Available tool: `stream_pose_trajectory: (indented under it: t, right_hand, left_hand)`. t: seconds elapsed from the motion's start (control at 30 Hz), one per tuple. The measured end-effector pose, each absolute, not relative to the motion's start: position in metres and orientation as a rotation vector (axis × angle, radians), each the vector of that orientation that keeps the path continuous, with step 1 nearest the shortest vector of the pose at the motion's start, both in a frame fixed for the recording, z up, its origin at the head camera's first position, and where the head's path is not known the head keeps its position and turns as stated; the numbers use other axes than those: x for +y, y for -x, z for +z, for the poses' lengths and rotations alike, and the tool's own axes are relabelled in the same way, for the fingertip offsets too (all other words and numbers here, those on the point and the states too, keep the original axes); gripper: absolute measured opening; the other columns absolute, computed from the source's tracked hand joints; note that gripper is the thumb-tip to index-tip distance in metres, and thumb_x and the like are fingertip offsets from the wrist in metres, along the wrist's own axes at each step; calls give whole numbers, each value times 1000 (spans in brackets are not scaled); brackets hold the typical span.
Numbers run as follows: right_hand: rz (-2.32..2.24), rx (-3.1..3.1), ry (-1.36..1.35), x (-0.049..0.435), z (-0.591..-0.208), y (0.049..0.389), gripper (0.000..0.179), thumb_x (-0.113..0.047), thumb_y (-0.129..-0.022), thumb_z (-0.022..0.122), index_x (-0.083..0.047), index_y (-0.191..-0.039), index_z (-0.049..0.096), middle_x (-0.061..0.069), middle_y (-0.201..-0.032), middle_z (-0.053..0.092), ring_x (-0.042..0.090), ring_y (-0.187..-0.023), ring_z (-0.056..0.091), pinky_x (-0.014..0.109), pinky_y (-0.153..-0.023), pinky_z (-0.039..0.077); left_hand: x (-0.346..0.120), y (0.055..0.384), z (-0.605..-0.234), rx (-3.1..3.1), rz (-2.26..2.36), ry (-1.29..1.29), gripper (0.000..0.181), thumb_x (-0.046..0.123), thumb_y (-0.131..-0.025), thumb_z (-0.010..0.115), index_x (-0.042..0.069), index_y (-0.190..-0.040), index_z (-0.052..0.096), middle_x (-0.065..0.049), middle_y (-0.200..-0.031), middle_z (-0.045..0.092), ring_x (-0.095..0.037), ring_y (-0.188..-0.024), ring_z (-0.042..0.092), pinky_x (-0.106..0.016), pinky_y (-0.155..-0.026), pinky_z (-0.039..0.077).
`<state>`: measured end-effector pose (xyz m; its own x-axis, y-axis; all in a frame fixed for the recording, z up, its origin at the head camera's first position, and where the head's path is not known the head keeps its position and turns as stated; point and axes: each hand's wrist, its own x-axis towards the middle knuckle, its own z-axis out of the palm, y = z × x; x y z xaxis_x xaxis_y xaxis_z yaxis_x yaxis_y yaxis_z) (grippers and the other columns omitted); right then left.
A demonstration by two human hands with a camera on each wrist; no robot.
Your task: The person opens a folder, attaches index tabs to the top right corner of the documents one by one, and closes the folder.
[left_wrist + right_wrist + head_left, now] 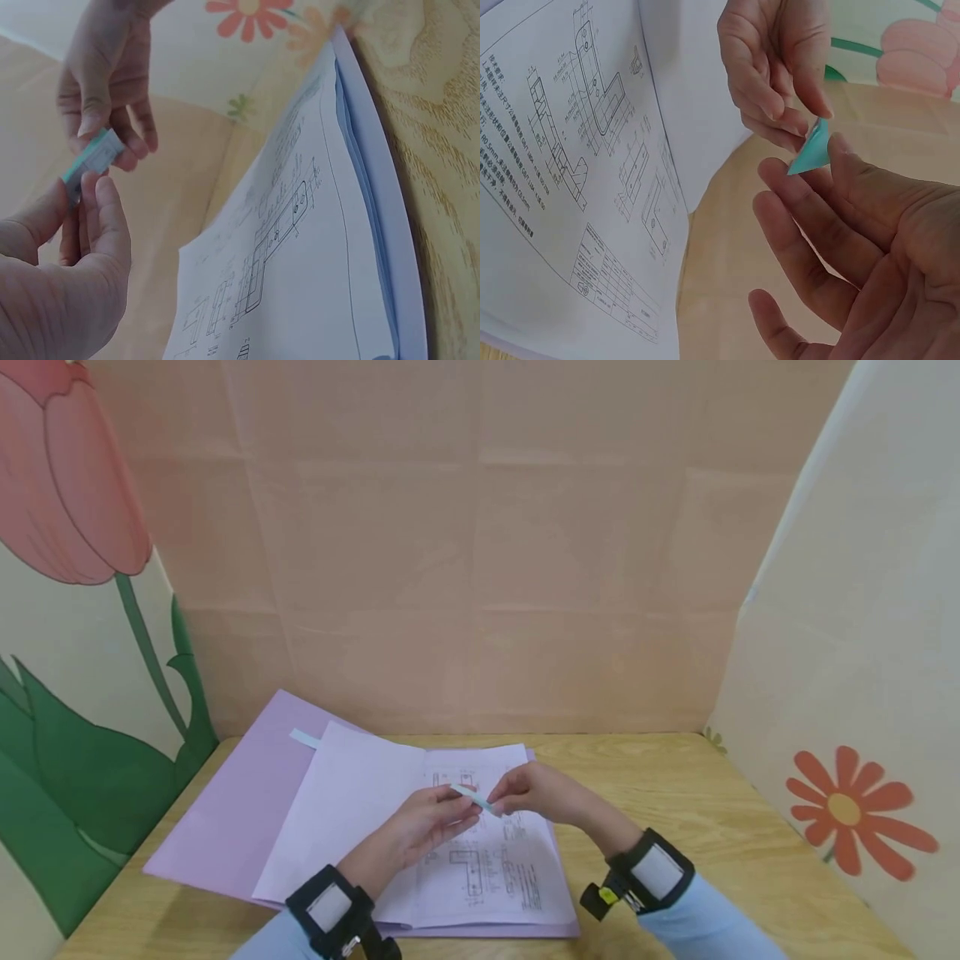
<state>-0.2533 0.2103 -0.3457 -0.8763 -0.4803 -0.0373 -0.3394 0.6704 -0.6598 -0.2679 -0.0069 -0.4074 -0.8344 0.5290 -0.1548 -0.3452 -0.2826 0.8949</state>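
Observation:
A small pale teal sticky note strip (476, 799) is held between both hands above an open booklet. My left hand (431, 828) pinches its left end between thumb and fingers. The right hand (534, 795) has thumb and forefinger on the other end, the remaining fingers loosely bent in the right wrist view. From that side the strip (811, 150) looks bent into a thin teal wedge. Beneath lies the booklet's right page (517, 877), printed with technical drawings. Its left page (352, 802) is blank and lifted at a slant.
A purple cover (225, 827) lies opened to the left, tilted up off the wooden table (645, 777). Another pale blue strip (303, 738) sticks out past the left page's upper edge. A beige backdrop (480, 568) and flower-printed side panels (840, 635) surround the table.

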Motion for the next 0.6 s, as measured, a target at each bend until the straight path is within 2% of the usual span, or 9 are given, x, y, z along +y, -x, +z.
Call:
stream_pose_trajectory:
  t: [0.17,0.4,0.6]
  right_hand:
    - [-964,2689,710,211,-344,254,13,-16,-94,64,-11,-96,75,-3,-88,71,15,-82,65,27,-75,53]
    - [-863,2813,737,206,-344,251,9,-12,-93,64,-14,-93,72,-2,-83,69,9,-72,56,24,-66,47]
    - [-881,2954,699,199,-342,255,6,-16,-92,65,-18,-91,71,-5,-86,69,9,-79,59,26,-68,50]
  left_hand:
    - [-8,268,-409,1416,2132,-236,38,8,-92,64,-7,-125,53,-11,-105,67,-19,-99,69,-34,-95,52]
    - [-8,267,-410,1405,2124,-224,44,7,-93,61,-9,-132,48,-14,-110,66,-20,-99,69,-35,-95,52]
    - [-6,265,-413,1437,2118,-185,37,3,-93,57,-10,-127,51,-13,-105,67,-20,-96,69,-39,-93,54]
